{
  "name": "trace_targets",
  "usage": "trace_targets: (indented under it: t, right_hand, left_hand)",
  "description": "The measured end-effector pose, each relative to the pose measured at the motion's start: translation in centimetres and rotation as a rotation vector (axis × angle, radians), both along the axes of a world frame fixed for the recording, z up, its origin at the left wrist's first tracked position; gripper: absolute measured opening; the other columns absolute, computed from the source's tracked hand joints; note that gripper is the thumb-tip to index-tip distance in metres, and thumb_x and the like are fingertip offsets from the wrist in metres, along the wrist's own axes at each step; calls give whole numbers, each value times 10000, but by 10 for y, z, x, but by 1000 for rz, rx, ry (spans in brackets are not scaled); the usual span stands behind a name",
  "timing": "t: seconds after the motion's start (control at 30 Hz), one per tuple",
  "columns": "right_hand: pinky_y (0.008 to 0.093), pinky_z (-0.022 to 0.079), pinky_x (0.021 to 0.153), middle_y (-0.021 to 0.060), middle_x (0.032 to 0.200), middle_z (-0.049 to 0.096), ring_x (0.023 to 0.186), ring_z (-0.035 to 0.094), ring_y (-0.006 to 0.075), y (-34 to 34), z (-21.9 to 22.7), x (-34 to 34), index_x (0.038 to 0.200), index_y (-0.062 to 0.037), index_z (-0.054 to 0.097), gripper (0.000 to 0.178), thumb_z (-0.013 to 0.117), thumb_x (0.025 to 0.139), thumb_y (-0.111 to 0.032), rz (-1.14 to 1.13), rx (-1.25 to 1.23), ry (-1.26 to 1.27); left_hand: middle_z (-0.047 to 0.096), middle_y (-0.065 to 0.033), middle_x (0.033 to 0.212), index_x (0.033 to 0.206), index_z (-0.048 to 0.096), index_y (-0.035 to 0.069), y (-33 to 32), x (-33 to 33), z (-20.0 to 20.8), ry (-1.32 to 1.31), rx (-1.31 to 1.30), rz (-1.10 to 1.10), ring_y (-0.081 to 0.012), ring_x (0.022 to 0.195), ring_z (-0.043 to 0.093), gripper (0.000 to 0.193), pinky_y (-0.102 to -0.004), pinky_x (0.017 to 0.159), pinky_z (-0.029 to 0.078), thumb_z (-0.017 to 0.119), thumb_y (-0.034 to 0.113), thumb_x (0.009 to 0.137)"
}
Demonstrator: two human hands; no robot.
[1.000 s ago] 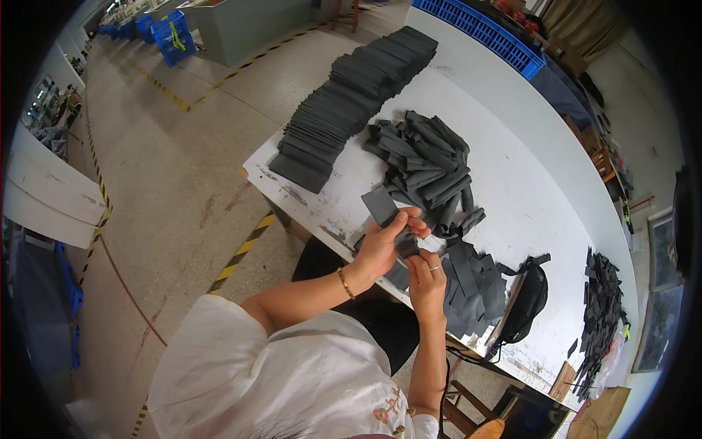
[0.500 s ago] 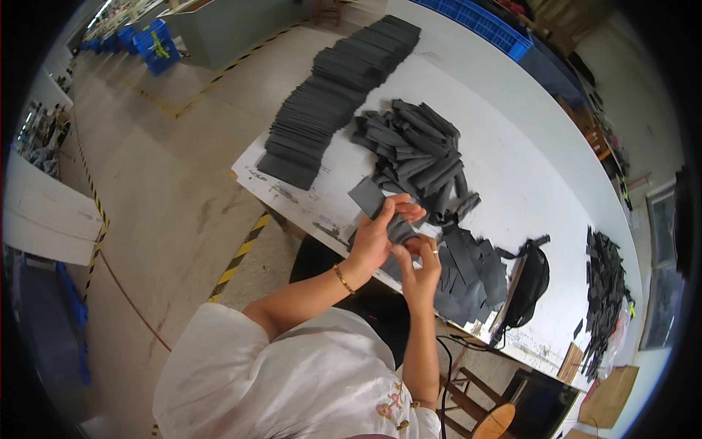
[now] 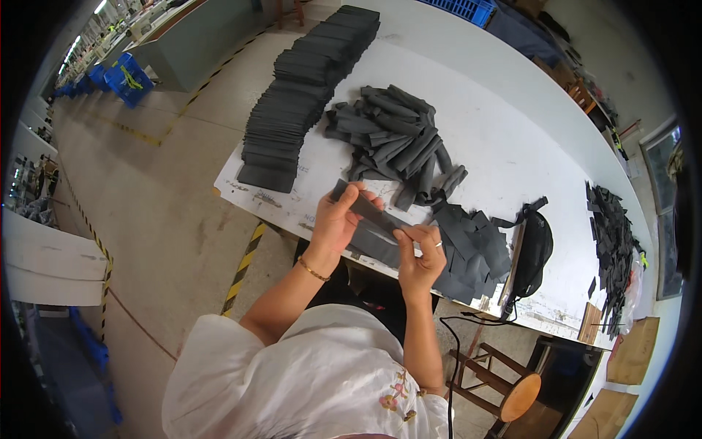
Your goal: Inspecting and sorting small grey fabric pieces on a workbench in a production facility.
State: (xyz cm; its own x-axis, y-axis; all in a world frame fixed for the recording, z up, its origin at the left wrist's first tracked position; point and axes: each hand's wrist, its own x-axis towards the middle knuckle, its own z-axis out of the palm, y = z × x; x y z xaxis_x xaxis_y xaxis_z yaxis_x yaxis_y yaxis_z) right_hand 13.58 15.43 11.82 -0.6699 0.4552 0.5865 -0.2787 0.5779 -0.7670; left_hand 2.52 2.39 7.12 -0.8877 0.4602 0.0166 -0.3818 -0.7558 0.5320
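Observation:
Between my hands a dark grey strip of cloth-like material [image 3: 374,214] is held out lengthwise above the table's front edge. My left hand [image 3: 338,219] pinches its left end between thumb and fingers. At the other end, my right hand [image 3: 421,257] grips it with thumb and fingertips. Beneath the strip, more dark flat material [image 3: 376,245] lies along the table edge, partly hidden by my hands. A heap of curled dark pieces [image 3: 398,139] lies just beyond. Flat dark pieces [image 3: 472,252] are spread out right of my right hand.
A long row of stacked dark pieces [image 3: 292,106] runs along the left of the white table [image 3: 490,139]. A black pouch [image 3: 532,256] lies at the right, with another dark pile [image 3: 610,249] farther off. A wooden stool [image 3: 521,397] and a cable [image 3: 455,344] are below the edge.
My hands have moved apart, and the strip, bunched between them before, is now drawn out straighter. The whole view has shifted slightly.

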Motion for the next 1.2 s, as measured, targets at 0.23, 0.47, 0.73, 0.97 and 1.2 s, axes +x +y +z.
trace_targets:
  t: [0.23,0.47,0.73,0.97,1.2]
  right_hand:
    - [267,439,604,66,797,623,679,566,167,5,-3,6,867,-25,696,171,778,723,19,73,-8,-16]
    - [238,425,639,57,779,619,680,550,123,9,-11,3,857,-5,686,103,748,776,2,97,-143,-69]
    - [200,369,634,-13,737,596,678,476,50,22,-43,13,879,20,690,136,678,896,-114,195,-743,-362]
    - [303,444,592,35,751,594,637,543,153,17,-99,34,933,-1,657,171,703,865,-151,-142,-180,-578]
    - [422,470,646,136,830,595,750,581,346,70,-90,43,806,-35,581,115,669,840,-100,-487,224,-493]
  left_hand:
    - [699,-145,901,1010,653,13,-12,2,11,-29,12,42,-327,912,684,143,-483,857,550,605,127,937]
    - [692,-157,958,1046,626,5,-16,-1,11,63,-42,73,-326,937,675,167,-466,862,547,574,135,954]
    - [686,-151,996,1008,648,-10,-18,6,-6,-95,-145,46,-268,951,662,159,-360,893,514,585,123,949]
    - [611,-50,839,978,697,42,-21,19,-60,595,-1142,395,-151,696,565,140,-249,668,460,696,97,849]
    - [622,-82,773,907,684,46,31,-73,-37,731,-1026,626,-184,656,578,110,-282,617,465,703,121,828]
